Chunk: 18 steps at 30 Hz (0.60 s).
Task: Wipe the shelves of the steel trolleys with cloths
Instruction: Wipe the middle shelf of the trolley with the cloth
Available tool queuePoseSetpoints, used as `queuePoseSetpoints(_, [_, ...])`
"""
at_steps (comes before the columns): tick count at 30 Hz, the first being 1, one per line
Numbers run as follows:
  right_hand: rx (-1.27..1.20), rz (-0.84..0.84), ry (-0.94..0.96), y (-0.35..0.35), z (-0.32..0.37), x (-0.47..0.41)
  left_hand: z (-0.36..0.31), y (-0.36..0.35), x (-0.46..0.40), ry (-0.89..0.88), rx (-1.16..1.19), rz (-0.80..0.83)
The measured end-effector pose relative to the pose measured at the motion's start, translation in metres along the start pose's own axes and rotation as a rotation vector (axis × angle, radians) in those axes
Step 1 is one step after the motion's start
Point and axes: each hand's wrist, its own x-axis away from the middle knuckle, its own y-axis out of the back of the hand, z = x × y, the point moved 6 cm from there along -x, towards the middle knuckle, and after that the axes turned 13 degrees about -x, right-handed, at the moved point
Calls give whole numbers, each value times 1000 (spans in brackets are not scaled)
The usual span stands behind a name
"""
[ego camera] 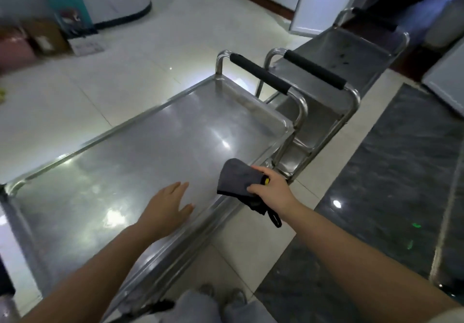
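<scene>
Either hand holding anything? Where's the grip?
Right hand grips the folded grey cloth at its right edge. Left hand holds nothing.

Looks like a back room or service area of a canteen or clinic: pale glossy floor tiles [140,46], two steel trolleys [150,131] with padded handles [261,76] at twelve o'clock, stacked cardboard boxes [47,36] at ten o'clock.

two steel trolleys [155,131] [346,46], one cloth [238,179], two hands [165,207] [271,184]
</scene>
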Motion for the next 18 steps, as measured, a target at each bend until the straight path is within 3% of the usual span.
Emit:
queuePoseSetpoints(9, [17, 64, 20, 36, -3, -33, -33, 7, -22, 45, -88, -44])
queuePoseSetpoints(18, [204, 370, 156, 94, 6, -82, -106, -9, -3, 292, -4, -171])
